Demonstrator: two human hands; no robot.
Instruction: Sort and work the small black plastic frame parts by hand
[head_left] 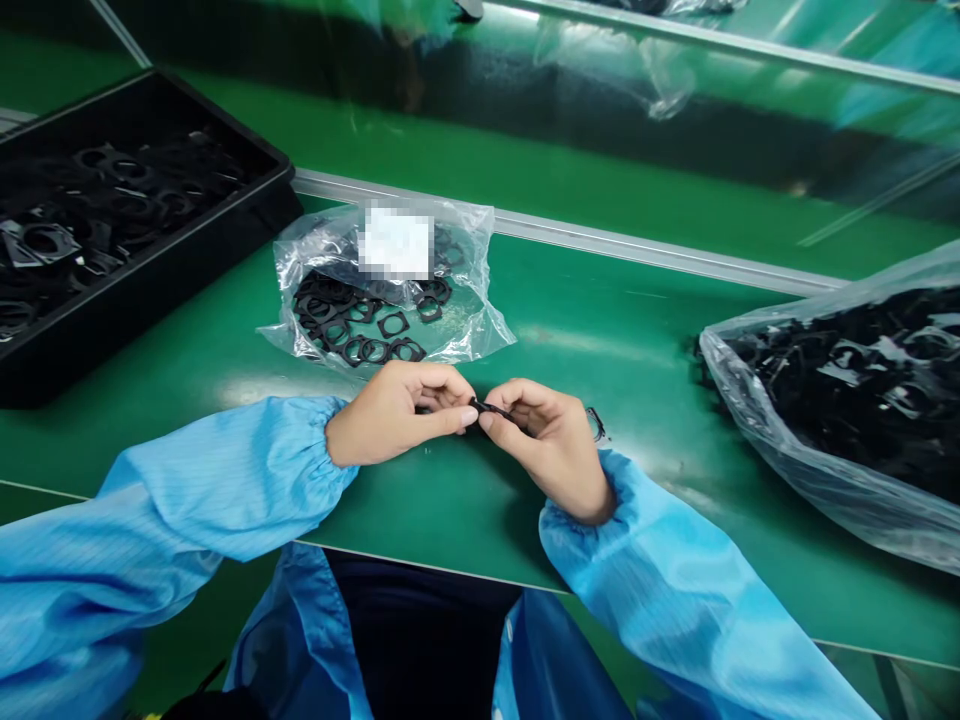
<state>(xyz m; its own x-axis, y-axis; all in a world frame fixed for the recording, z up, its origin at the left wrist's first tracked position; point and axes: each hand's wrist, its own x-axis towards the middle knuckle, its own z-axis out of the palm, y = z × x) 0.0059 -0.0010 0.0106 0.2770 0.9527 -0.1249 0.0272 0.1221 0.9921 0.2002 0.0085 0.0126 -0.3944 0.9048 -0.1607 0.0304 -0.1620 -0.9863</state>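
Two hands, head view: left hand (394, 415) and right hand (551, 440) meet over the green table (427, 510), thumbs and fingertips of both pinching one thin black part (493, 408) between them. Beyond left hand: clear bag (472, 335) holding black frames (330, 290). Far left: black bin (187, 255) of dark pieces. Far right: larger plastic bag (739, 390), mouth open, similarly filled

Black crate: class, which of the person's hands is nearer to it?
The left hand. It is right of the crate, apart from it; the right hand is farther right.
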